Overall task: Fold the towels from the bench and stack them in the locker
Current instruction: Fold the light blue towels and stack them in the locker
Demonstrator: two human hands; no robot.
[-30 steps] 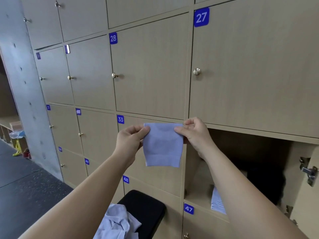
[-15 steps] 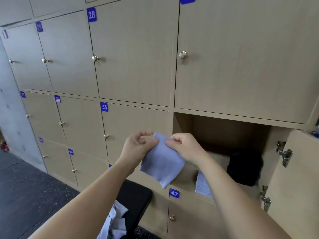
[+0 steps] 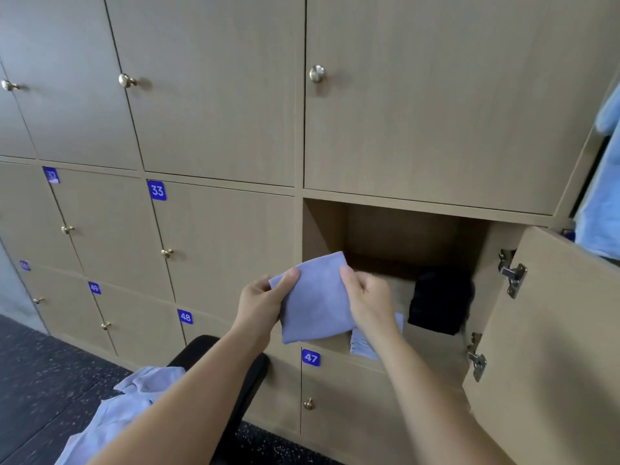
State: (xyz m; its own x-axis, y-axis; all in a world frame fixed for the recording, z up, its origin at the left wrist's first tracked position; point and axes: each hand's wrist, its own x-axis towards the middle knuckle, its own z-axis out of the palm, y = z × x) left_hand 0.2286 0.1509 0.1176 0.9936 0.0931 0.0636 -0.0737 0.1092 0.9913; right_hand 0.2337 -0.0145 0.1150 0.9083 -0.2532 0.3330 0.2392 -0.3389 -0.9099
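Observation:
I hold a small folded lilac towel [image 3: 317, 300] flat between both hands, just in front of the open locker [image 3: 385, 236]. My left hand [image 3: 260, 303] pinches its left edge and my right hand [image 3: 370, 300] grips its right side. Inside the locker a folded lilac towel stack [image 3: 364, 347] lies at the front left, partly hidden by my right wrist. A heap of unfolded lilac towels [image 3: 114, 417] lies on the black bench [image 3: 248, 380] at the lower left.
A black bundle [image 3: 439, 303] sits in the locker's right half. The locker door [image 3: 543, 347] hangs open on the right. Closed numbered lockers surround the opening. Blue cloth [image 3: 600, 203] hangs at the far right edge. Dark speckled floor lies below.
Both hands brought the folded towel down from chest height and to the right, tilting it flat at the locker opening. My view also dropped and shifted right.

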